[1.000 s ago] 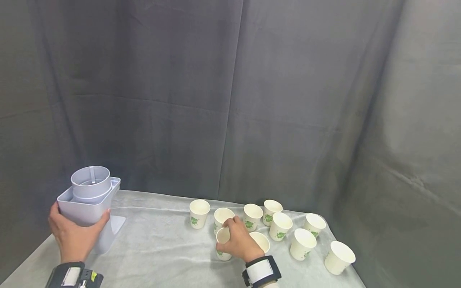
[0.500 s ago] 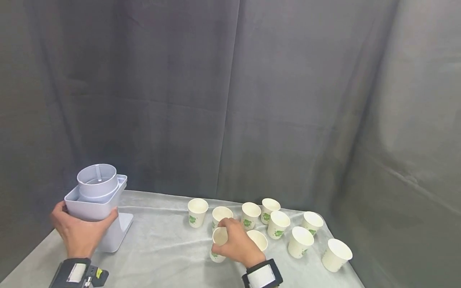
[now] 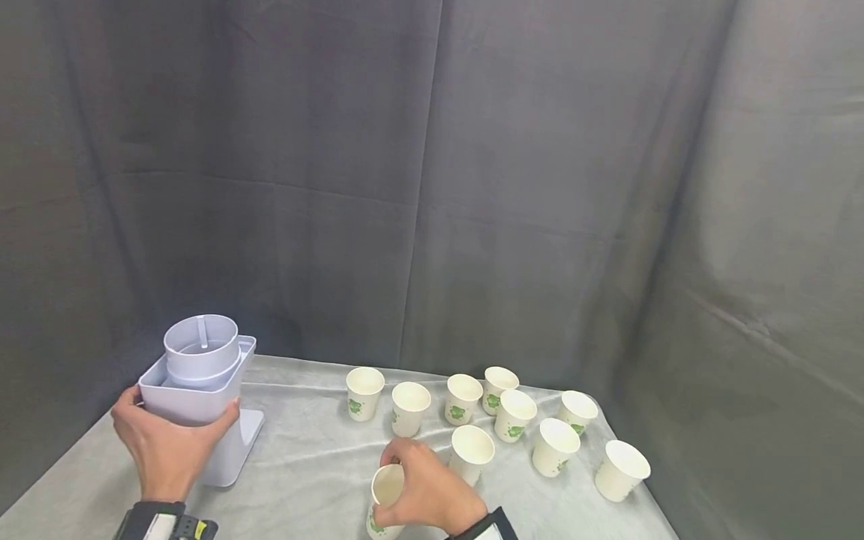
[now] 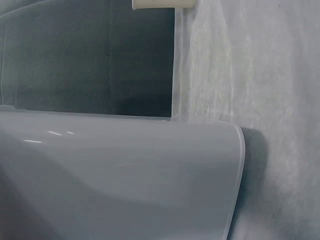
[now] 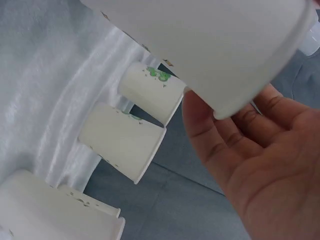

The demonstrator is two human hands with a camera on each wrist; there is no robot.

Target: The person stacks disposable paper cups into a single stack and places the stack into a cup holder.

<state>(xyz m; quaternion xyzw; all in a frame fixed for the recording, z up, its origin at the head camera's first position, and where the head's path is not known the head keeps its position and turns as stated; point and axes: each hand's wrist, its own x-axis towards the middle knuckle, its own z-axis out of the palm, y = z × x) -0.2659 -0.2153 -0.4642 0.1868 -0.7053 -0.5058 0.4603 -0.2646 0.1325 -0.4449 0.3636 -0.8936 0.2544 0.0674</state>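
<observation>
At the left of the head view, my left hand [image 3: 165,454] grips the body of a pale lilac plastic appliance [image 3: 189,401], thumb on one side and fingers on the other. A round open cylinder [image 3: 202,367] sits on its top. Its smooth side panel [image 4: 125,175] fills the lower part of the left wrist view, where the hand itself is out of sight. At the front middle, my right hand [image 3: 428,487] pinches a white paper cup [image 3: 387,487] with green print near its rim. The right wrist view shows that cup [image 5: 215,45] against the fingertips [image 5: 197,107].
Several more paper cups stand upright on the light grey cloth [image 3: 304,442]. The closest cup [image 3: 470,454] is just behind my right hand, and another cup [image 3: 364,394] stands at the back. A far-right cup [image 3: 621,471] stands near the table's edge. Dark grey curtain [image 3: 324,187] hangs behind.
My right hand has drawn the pinched cup toward the front and left, away from the other cups. The left hand and the appliance have shifted right in the view.
</observation>
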